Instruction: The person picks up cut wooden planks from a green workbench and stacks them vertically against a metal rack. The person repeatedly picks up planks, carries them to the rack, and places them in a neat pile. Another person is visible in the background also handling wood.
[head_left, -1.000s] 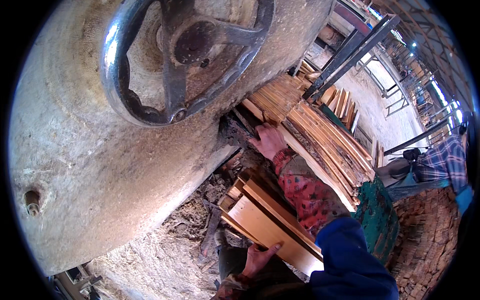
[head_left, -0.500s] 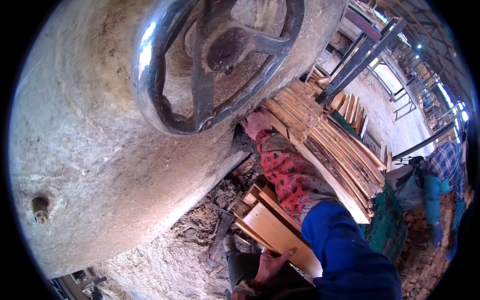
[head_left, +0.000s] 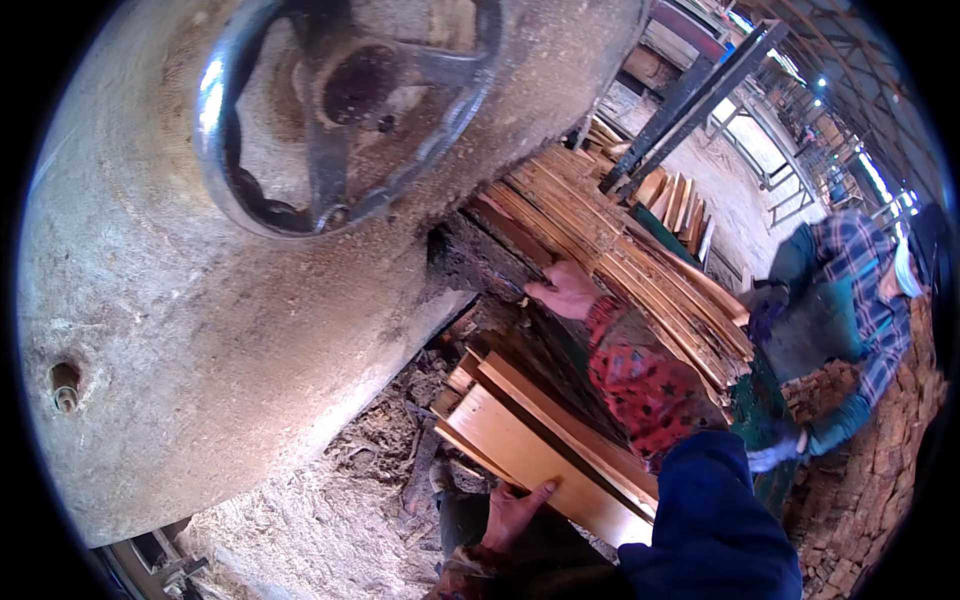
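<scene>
My left hand point(head_left: 512, 515), low in the middle, grips the side of several pale planks point(head_left: 520, 440), its thumb lying on the broad face of the front one. They slant up and to the left above the debris. My right hand point(head_left: 568, 291), in a red star-patterned cuff point(head_left: 655, 385), is at the near edge of a stack of thin wooden boards point(head_left: 650, 270). Its fingers are curled inward over a dark ledge; whether anything is between them is hidden. Blue cloth point(head_left: 715, 510) covers the upper right arm.
A large dusty machine housing point(head_left: 250, 330) with a metal handwheel point(head_left: 340, 100) fills the left. A co-worker in a plaid shirt point(head_left: 865, 270) bends at the right beside a brick-like pile point(head_left: 880, 450). Dark metal posts point(head_left: 690, 110) rise behind the stack; wood debris point(head_left: 375, 450) covers the ground.
My right hand has drawn back from the stack's far end toward me. The pale board along the stack's near edge no longer shows there. The co-worker has leaned closer, one gloved hand reaching low.
</scene>
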